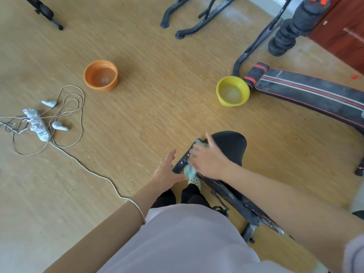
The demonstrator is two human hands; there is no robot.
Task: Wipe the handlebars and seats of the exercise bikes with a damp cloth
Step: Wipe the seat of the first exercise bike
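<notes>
A black exercise bike seat (230,143) sits just ahead of me, with a black bar (182,161) of the bike running down to its left. My right hand (208,158) presses a pale teal cloth (189,170) onto that bar, the cloth showing above and below the fingers. My left hand (166,171) hovers open beside the bar's lower end, fingers spread, holding nothing. The bike frame (236,201) runs back toward my legs.
An orange bowl (100,75) and a yellow bowl (232,91), both holding water, stand on the wooden floor. A power strip with cables (37,125) lies at the left. A black sit-up bench (307,91), stacked weights (291,30) and other equipment legs (197,26) stand farther off.
</notes>
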